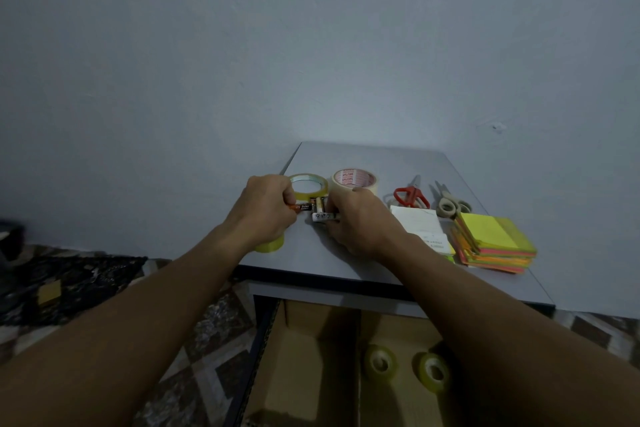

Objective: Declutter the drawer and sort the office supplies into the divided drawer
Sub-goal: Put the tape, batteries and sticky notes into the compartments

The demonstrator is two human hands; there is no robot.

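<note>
Pinching black-orange battery (pixel 302 207): left hand (pixel 266 210) fingers curled; right hand (pixel 360 222) fingers pinch white battery (pixel 322 216).

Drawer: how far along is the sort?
Early. Done: two small tape rolls lie in one section of the drawer. In hand: the left hand pinches a black battery and the right hand a white battery, at the table. Left on top: big tape rolls, red scissors, grey scissors, notepad, sticky notes.
</note>
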